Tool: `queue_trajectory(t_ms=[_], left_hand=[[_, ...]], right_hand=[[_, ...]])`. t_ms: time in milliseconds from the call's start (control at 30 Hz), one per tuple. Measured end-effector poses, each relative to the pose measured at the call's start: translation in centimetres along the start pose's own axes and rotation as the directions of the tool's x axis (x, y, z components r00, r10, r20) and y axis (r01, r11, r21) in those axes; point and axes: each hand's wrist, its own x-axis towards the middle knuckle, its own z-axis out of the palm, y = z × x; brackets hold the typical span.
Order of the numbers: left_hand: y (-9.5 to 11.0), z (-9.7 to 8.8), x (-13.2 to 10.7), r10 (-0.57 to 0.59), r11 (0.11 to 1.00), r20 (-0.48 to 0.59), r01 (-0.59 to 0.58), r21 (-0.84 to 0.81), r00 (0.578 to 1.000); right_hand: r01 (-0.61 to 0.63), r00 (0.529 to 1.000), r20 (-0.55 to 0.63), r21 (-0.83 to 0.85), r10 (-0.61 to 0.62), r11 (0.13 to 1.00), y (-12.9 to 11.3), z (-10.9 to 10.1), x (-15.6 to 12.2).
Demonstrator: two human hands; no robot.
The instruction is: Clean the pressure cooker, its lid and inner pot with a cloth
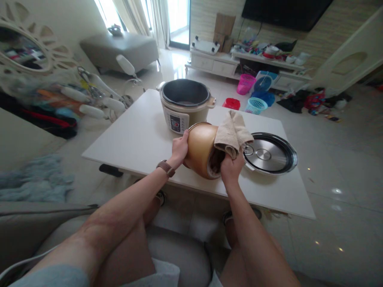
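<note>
A golden inner pot [200,145] is held tilted on its side above the near edge of the white table [143,147], its dark mouth facing right and toward me. My left hand [180,148] grips the pot's left side, thumb up along the edge. At the mouth, my right hand [232,165] grasps a beige cloth [231,133], which drapes over the rim; some fingers are hidden by it. Behind the pot stands an electric pressure cooker [182,105], uncovered, with a control panel on its front. To the right, the cooker's round lid [266,153] lies with its metal inside facing up.
Beyond the table are a pink basket [246,83], a light blue basket [256,105] and a red container [231,104] on the floor. A cluttered TV cabinet [215,63] lines the wall. White lamp arms [104,87] reach in near the table's left side.
</note>
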Motion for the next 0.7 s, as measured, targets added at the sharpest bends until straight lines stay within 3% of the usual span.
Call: queue_trajectory(t_ms=[200,400,700], left_hand=[[-0.1,0.0,0.3,-0.014,1.0,0.017,0.014,-0.017,1.0],[0.1,-0.3,0.6,-0.074,0.996,0.029,0.076,-0.054,0.997],[0.4,-0.3,1.1,-0.123,0.986,0.038,0.127,-0.105,0.992]], right_hand=[[0.234,0.962,0.157,-0.06,-0.223,0.97,-1.7,-0.2,-2.6],[0.498,0.809,0.413,-0.101,-0.419,0.861,-1.3,-1.3,-5.6],[0.621,0.62,0.647,-0.058,-0.444,0.782,2.0,-5.0,-7.9]])
